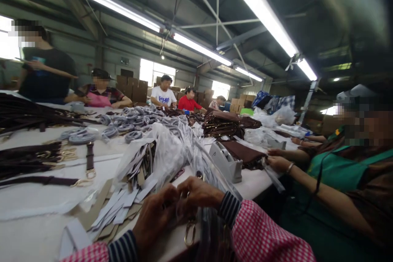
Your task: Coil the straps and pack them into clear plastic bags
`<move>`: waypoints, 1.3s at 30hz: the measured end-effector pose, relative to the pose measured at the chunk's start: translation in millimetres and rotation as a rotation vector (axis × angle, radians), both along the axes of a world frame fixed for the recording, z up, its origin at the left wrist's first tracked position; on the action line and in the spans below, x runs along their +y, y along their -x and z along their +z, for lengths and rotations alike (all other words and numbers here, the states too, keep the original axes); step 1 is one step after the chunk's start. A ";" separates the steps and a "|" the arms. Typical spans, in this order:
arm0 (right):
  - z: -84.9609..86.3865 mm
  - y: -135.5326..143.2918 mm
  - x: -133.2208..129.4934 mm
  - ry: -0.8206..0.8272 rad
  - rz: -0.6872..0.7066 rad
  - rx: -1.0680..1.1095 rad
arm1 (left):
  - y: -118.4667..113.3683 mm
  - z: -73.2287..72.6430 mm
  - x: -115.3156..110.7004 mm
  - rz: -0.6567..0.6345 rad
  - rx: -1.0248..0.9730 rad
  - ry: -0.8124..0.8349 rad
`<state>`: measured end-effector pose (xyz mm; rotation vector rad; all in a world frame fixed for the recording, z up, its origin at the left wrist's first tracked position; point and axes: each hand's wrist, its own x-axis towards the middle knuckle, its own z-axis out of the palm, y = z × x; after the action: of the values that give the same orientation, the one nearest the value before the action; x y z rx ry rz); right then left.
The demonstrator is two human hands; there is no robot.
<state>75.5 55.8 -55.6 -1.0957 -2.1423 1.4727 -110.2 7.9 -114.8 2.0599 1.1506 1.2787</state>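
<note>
My left hand (153,217) and my right hand (199,194) meet at the near edge of a long white table (37,196), fingers curled together around a dark strap whose gold clasp (190,233) dangles below them. Both wrists wear red-checked sleeve covers over striped cuffs. Just beyond my hands lies a heap of clear plastic bags (172,151) and a scatter of white and tan card slips (123,204). What exactly sits between the fingers is partly hidden.
Dark brown straps (30,159) with gold hardware lie at the left. Grey coiled straps (123,125) fill the middle. A grey tape dispenser (225,161) stands right of the bags. A person in green (344,172) works at my right; several other people sit along the far side.
</note>
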 end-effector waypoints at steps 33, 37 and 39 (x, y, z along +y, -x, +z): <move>27.9 17.4 30.8 -0.127 0.414 -0.332 | 23.3 -5.2 13.7 -0.206 0.289 -0.140; 29.7 18.2 28.3 -0.194 0.414 -0.450 | 23.1 -7.5 16.5 -0.252 0.251 -0.128; 32.9 18.9 24.8 -0.219 0.453 -0.511 | 24.0 -5.9 16.3 -0.271 0.234 -0.143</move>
<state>56.7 80.6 -22.7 -1.0311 -2.9858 1.1570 -134.2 24.2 -120.7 2.4253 0.8531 1.0362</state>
